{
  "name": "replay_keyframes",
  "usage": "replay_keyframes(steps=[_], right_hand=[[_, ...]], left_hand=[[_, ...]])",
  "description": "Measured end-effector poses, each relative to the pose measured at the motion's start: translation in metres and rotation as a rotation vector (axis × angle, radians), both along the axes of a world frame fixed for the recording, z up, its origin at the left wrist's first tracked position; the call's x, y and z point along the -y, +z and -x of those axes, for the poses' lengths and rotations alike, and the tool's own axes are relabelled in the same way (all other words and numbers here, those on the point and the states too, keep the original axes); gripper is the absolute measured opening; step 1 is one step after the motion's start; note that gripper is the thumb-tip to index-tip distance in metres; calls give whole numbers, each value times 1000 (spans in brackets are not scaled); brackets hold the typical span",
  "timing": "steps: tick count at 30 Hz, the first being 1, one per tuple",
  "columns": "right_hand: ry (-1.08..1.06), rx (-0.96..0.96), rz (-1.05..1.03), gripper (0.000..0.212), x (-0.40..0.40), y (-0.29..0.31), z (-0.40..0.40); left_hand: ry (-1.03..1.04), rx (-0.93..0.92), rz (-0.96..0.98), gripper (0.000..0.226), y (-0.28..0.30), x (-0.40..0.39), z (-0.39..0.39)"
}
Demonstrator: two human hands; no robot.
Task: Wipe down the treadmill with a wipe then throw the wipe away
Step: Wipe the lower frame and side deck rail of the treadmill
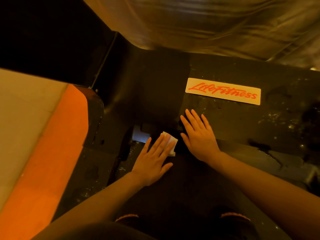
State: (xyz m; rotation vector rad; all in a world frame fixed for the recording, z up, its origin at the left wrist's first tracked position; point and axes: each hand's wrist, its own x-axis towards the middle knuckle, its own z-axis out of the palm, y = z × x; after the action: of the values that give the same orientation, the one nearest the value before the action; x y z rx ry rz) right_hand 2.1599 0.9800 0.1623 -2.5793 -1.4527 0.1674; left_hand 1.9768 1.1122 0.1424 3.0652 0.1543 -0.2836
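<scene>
The left hand (154, 160) presses a white wipe (170, 142) flat on the dark treadmill (225, 122), with straight, slightly spread fingers. The right hand (199, 135) lies flat just beside it, fingers straight and spread, below the logo (223, 91).

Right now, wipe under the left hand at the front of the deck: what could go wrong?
1. The wipe sits only under the left hand fingertips, so it could slip out.
2. A dark gap lies just ahead; fingers may snag.
3. The right hand rests bare on the speckled motor cover, picking up grime.
</scene>
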Motion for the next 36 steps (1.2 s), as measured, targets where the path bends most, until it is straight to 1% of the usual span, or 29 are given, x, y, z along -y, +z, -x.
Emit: replay_keyframes(steps=[2, 5, 10, 12, 14, 16, 20, 27, 30, 33, 36], right_hand=[[-34, -56, -44, 62, -1, 2, -1], [-143, -138, -86, 65, -7, 6, -11], [-302, -115, -61, 63, -16, 16, -50], [-326, -104, -51, 63, -17, 20, -64], [-324, -91, -35, 63, -17, 22, -77], [-308, -78, -22, 62, -19, 24, -89], [-300, -57, 14, 62, -27, 26, -112], [-306, -73, 55, 63, -41, 23, -137], [-295, -55, 30, 63, -40, 19, -138], [-297, -47, -17, 71, -39, 17, -137], [-296, -50, -26, 70, -39, 15, -136]], left_hand=[[19, -5, 3, 73, 5, -3, -11], [62, -21, 42, 70, 15, -5, -35], [136, -55, 138, 76, 29, -12, -86], [140, -69, 106, 77, 33, -19, -107], [133, -72, 48, 78, 35, -27, -123], [135, -90, 29, 73, 38, -34, -138], [167, -114, 46, 67, 43, -42, -162], [195, -181, 88, 66, 51, -57, -205], [195, -218, 98, 65, 56, -65, -226], [188, -250, 114, 64, 60, -73, -249], [176, -269, 109, 67, 62, -81, -270]])
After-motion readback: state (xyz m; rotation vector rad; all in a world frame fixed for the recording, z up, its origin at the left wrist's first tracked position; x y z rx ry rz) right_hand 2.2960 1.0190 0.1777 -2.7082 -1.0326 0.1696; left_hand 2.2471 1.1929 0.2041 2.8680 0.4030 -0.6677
